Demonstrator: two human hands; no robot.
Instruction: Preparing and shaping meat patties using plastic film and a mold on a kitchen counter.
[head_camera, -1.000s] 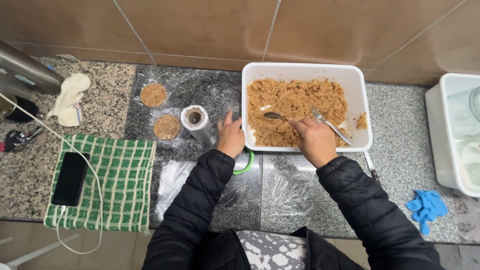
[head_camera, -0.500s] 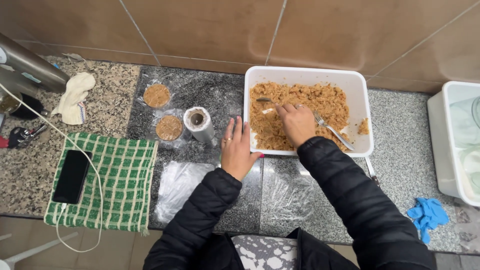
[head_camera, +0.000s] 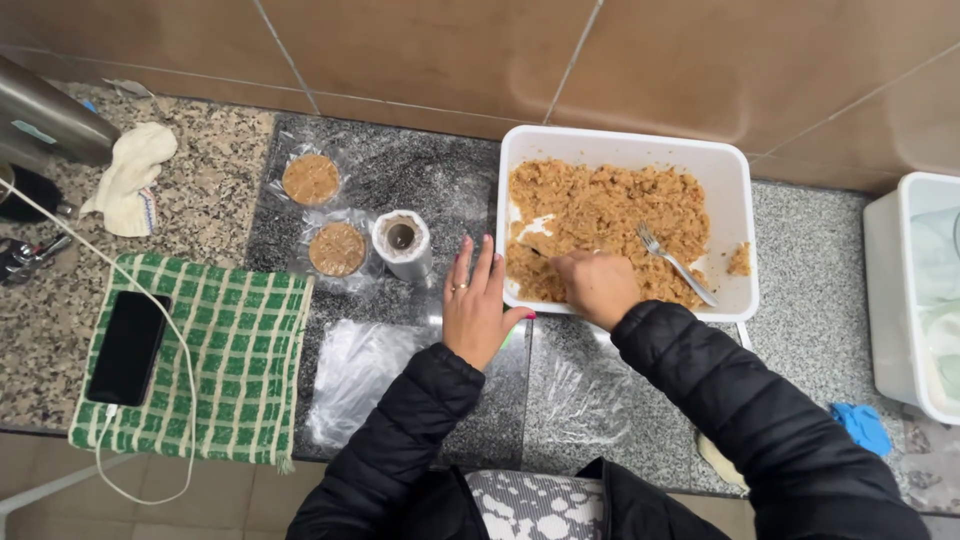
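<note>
1. Hands first: my left hand (head_camera: 478, 305) lies flat and open on the dark granite counter (head_camera: 440, 190), fingers spread, holding nothing, thumb near the front rim of the white rectangular plastic tub (head_camera: 735, 215).
2. My right hand (head_camera: 597, 287) is inside the tub at its front edge, fingers curled down into the crumbly brown-orange mince mixture (head_camera: 600, 210); I cannot tell whether it grips a utensil or just the mix.
3. Metal fork (head_camera: 675, 265) rests in the mixture just right of that hand, tines toward the wall, not held.
4. Small roll of clear film (head_camera: 403, 243) stands just left of the left hand's fingertips.
5. Two round flat brown patties (head_camera: 337, 249) lie on plastic wrap left of the roll, one nearer the wall.
6. Clear plastic sheet (head_camera: 355, 375) lies on the counter below the left hand.
7. Green-and-white checked cloth (head_camera: 235, 360) far left, black phone (head_camera: 128, 347) on it with a white cable.
8. Blue crumpled glove (head_camera: 862, 425) sits at the right, near my sleeve.
</note>
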